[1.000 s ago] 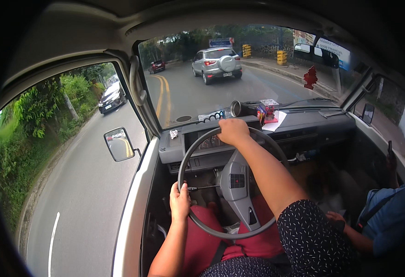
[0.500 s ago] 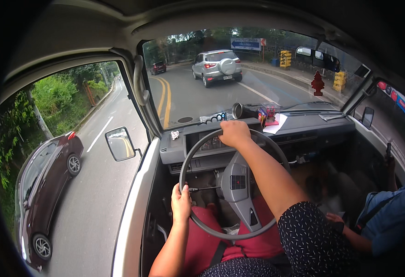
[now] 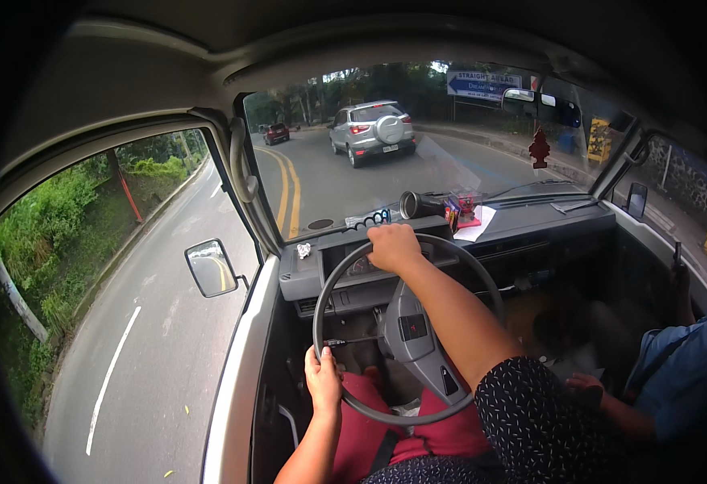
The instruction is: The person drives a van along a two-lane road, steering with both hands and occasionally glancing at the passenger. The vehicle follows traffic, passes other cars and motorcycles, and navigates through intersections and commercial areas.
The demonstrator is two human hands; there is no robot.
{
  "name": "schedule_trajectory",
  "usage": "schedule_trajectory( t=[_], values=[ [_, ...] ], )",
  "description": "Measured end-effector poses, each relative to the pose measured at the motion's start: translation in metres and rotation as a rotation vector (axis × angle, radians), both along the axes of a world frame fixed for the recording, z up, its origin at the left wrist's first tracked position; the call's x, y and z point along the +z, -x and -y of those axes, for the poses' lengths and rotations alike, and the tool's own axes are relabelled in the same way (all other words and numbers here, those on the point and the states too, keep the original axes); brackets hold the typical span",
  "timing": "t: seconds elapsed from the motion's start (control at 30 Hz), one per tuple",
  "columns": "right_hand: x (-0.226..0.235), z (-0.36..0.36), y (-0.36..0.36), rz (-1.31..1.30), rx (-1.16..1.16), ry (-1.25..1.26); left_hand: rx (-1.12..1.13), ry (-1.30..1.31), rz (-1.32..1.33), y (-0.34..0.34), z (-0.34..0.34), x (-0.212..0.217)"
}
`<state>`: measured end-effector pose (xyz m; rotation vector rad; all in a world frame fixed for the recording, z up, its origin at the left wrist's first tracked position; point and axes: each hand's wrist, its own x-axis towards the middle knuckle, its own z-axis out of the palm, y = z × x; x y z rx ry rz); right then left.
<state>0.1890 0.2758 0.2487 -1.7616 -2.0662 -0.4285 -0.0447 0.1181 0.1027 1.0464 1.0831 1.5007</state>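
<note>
I sit behind a dark steering wheel [image 3: 482,284] in a vehicle cab. My right hand [image 3: 394,246] grips the top of the rim, the arm in a dark dotted sleeve reaching across the wheel. At the lower left of the rim my left hand [image 3: 323,379] is closed around it. Red trousers show below the wheel. The grey hub [image 3: 408,327] sits between my hands.
A silver car [image 3: 372,130] drives ahead on a road with double yellow lines, a red car [image 3: 276,132] farther off. A side mirror [image 3: 211,267] hangs outside the left window. A passenger in blue [image 3: 669,379] sits at right. Small items and paper [image 3: 473,222] lie on the dashboard.
A dark red car that passed on the left is gone from the side window. The silver car ahead looks nearer. Both hands keep their places on the wheel.
</note>
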Motion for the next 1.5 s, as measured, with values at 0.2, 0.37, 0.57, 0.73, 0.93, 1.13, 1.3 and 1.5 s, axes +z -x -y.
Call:
schedule_trajectory(
  t=[0.2, 0.37, 0.57, 0.73, 0.93, 1.13, 1.3, 1.5],
  values=[
    [-0.005, -0.001, 0.000, -0.007, 0.013, -0.034, -0.002, 0.011, 0.042, 0.000, 0.000, -0.003],
    [-0.008, -0.002, -0.001, -0.012, 0.023, -0.076, -0.027, -0.018, -0.017, 0.003, -0.001, -0.003],
    [-0.009, -0.005, -0.001, -0.014, -0.012, -0.069, 0.011, 0.000, -0.006, 0.000, 0.009, -0.006],
    [-0.011, -0.004, -0.013, -0.046, -0.043, -0.071, -0.006, -0.001, -0.024, -0.002, 0.021, -0.008],
    [-0.014, 0.006, -0.041, -0.099, -0.227, -0.073, -0.031, 0.121, 0.097, -0.004, 0.029, -0.009],
    [-0.016, 0.012, -0.051, -0.106, -0.251, -0.057, -0.036, 0.060, 0.020, -0.003, 0.026, -0.014],
    [-0.011, 0.013, -0.044, -0.086, -0.247, -0.022, -0.003, 0.085, 0.054, -0.008, 0.033, -0.015],
    [-0.012, 0.014, -0.048, -0.082, -0.252, -0.067, 0.007, 0.058, 0.099, -0.015, 0.043, -0.021]
  ],
)
